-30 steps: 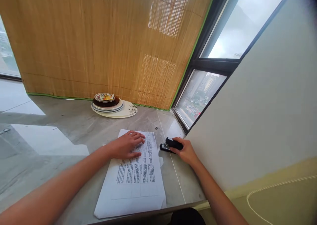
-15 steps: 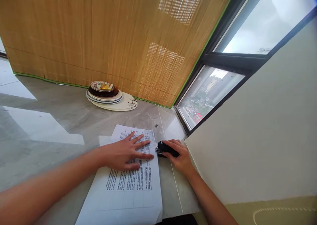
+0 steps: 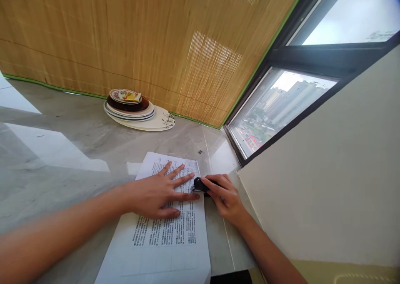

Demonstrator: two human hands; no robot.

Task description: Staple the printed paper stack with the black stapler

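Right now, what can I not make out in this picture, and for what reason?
Head view: the rear of the stapler, hidden by the right hand.
Head view: some print, covered by the left hand; the rest is too small to read.
Head view: the near end of the paper, cut off by the bottom edge.
Head view: the dark bits, too small to identify.

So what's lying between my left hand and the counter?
A printed sheet of paper; in the head view, your left hand is spread over it, on the counter.
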